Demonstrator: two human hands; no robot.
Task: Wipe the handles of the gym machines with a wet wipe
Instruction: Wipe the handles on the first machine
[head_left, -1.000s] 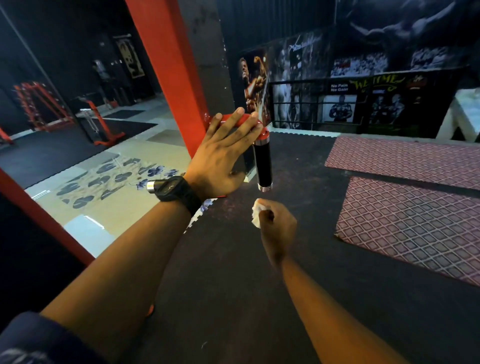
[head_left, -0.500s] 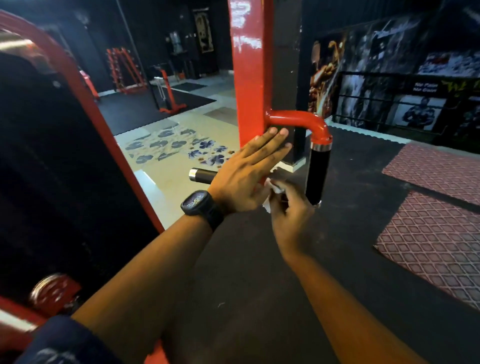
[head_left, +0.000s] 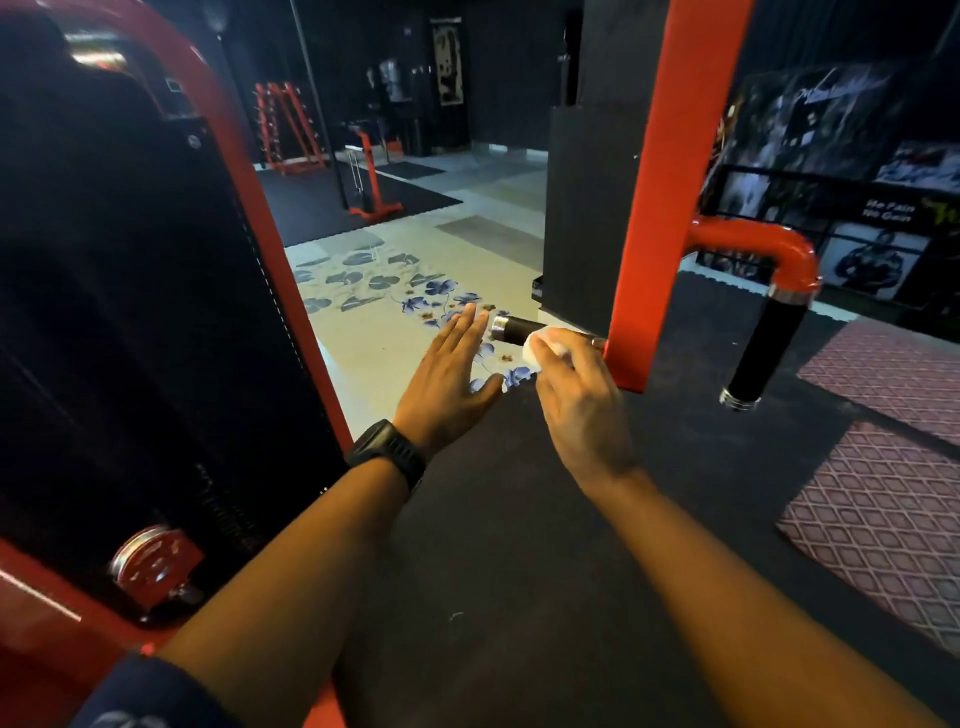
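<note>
Head view: wipe reaches the side handle

The right hand (head_left: 582, 410) now curls the white wet wipe (head_left: 540, 349) onto the black horizontal handle (head_left: 519, 328) jutting left from the red post (head_left: 660, 208). A second ago it hung below the vertical handle (head_left: 763, 353) on the post's right. The left hand (head_left: 452, 384) has left the red tube and hovers beside the end cap, fingers straight, holding nothing. This handle's wipe looks just begun.
</note>
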